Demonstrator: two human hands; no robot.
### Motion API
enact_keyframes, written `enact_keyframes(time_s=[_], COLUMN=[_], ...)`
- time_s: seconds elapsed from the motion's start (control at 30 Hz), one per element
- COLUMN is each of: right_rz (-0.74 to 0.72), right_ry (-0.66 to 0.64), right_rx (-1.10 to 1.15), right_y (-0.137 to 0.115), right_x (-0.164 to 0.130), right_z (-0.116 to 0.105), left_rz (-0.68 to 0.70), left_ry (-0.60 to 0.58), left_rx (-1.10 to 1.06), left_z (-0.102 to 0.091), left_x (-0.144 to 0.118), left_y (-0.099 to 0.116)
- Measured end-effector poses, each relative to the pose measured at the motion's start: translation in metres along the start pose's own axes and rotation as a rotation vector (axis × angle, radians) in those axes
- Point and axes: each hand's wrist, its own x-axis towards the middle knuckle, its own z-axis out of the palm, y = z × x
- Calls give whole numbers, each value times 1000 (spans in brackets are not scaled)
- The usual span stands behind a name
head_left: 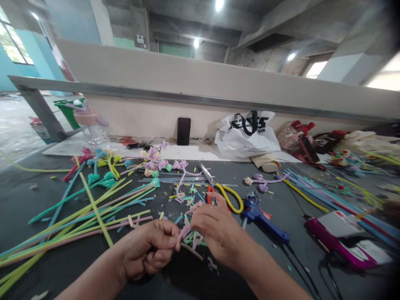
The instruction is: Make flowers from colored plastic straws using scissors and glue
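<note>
The small pink stem piece (183, 231) sits low over the dark table (281, 208), between my two hands, near the front edge. My left hand (148, 250) is curled nearly closed, thumb and forefinger pinching one end of it. My right hand (218, 229) has its fingers (200, 216) bent down onto the other end, closed on it; a few short cut bits (193, 239) lie under that hand, touching or just below it, I cannot tell which.

Just beyond my right hand lie yellow-handled scissors (229, 200) and a blue glue gun (262, 216). To my left spreads a fan of long stems (93, 208), green, pink and blue. Further back lie finished flowers (153, 160), a black phone (183, 131) leaning on the wall, and a white bag (246, 133).
</note>
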Motion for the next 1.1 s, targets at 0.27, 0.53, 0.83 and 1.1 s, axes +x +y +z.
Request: enact_keyframes(time_s=[0.27, 0.53, 0.83, 1.1], right_rz=[4, -12, -4, 136], right_ry=[-33, -24, -40, 236], right_rx=[4, 2, -2, 75], right_y=[2, 2, 1, 8], right_x=[-2, -1, 1, 3], right_z=[0, 1, -1, -4], left_rz=[-19, -34, -37, 69], left_ry=[2, 9, 24, 100], left_rx=[23, 39, 38, -5], left_z=[0, -1, 2, 0], left_x=[-1, 0, 1, 1], left_y=[-2, -1, 1, 1])
